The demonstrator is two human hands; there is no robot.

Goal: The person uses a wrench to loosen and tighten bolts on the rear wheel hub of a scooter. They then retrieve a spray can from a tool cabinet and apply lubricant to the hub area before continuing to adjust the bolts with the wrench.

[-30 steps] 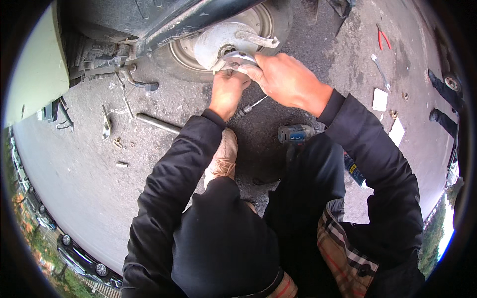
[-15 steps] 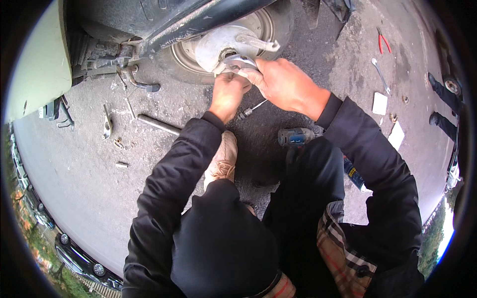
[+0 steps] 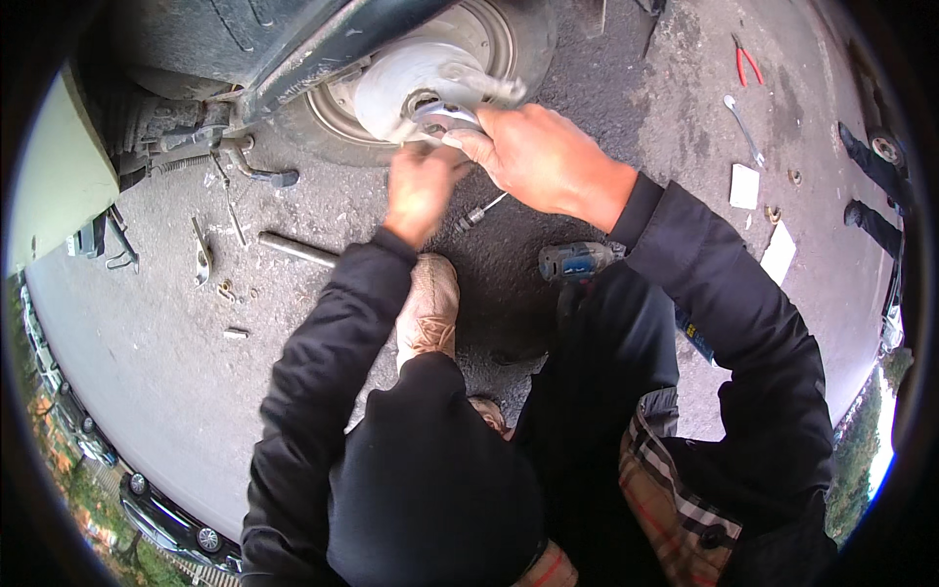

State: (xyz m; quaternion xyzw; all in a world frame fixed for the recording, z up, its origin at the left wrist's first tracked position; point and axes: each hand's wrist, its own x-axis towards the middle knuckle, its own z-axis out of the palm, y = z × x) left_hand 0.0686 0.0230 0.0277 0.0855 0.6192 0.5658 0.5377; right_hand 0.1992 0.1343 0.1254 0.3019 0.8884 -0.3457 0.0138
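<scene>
A shiny curved metal part [image 3: 452, 117] is in front of the pale round hub [image 3: 386, 93] of a wheel [image 3: 538, 59]. My right hand [image 3: 558, 161] grips it from the right, thumb on the near face and fingers behind. Just below its left lower edge is my left hand [image 3: 419, 186], fingers curled and slightly blurred; what they pinch is hidden. Under my hands a thin metal tool [image 3: 479, 213] lies on the ground. By my left forearm is a thick metal bar [image 3: 296, 248], beside my shoe [image 3: 428, 308].
A blue power tool [image 3: 575, 261] and a partly covered spray can [image 3: 696, 338] are by my right leg. Red-handled pliers [image 3: 748, 64], a wrench [image 3: 745, 132] and a white card [image 3: 743, 186] lie at the right. A dark beam [image 3: 323, 54] slants overhead; small metal parts [image 3: 227, 291] lie left.
The wheel, tools and ground have shifted slightly left in view. My left hand has moved down and left a little from the curved metal part; my right hand keeps its grip.
</scene>
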